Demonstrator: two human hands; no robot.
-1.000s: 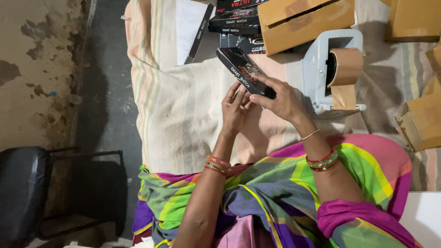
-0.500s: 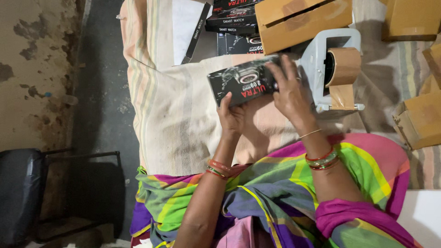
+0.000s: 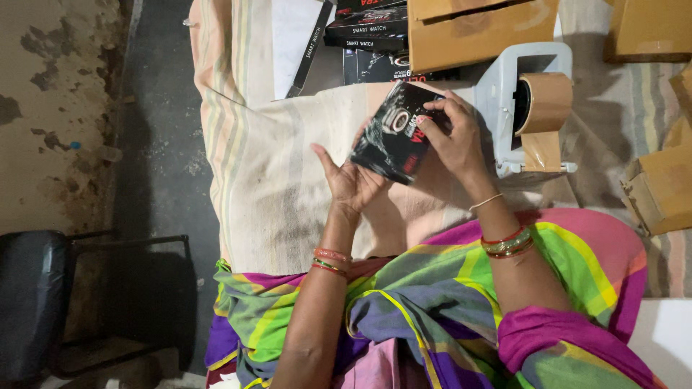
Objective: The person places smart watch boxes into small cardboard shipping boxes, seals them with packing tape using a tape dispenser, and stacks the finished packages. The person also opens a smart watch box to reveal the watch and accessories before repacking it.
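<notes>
I hold a small black printed product box (image 3: 393,133) over a striped cloth (image 3: 274,180). My right hand (image 3: 454,137) grips its upper right side with the fingers curled over the edge. My left hand (image 3: 349,180) supports the box's lower left corner from beneath, palm up and fingers spread. The box is tilted, with its printed face toward me.
A stack of similar black boxes (image 3: 364,29) lies at the top. Brown cardboard cartons (image 3: 476,29) sit beside it and at the right edge (image 3: 659,191). A grey tape dispenser (image 3: 530,108) with brown tape stands right of my hands. A black chair (image 3: 43,302) is at lower left.
The black box has been turned in my hands, from edge-on, to flat and wide, to tilted now. My left hand has opened under it.
</notes>
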